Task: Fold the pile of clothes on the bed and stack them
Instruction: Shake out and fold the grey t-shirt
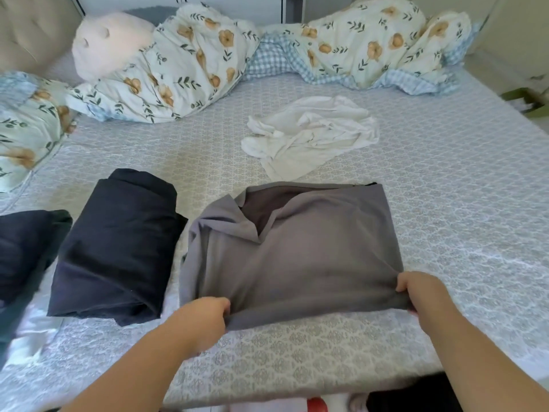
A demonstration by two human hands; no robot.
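On the bed (445,179), left hand (205,318) and right hand (421,292) pinch grey garment (312,257) edge, fingers curled.

A big bed (445,233) has a pale patterned sheet, a flowery blanket (208,63) bunched along the back, and a padded beige headboard (32,31) at the left

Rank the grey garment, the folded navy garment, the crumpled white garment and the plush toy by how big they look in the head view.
1. grey garment, held at its near edge
2. folded navy garment
3. crumpled white garment and plush toy: these look alike, and both lie farther away, so their order is unsure.
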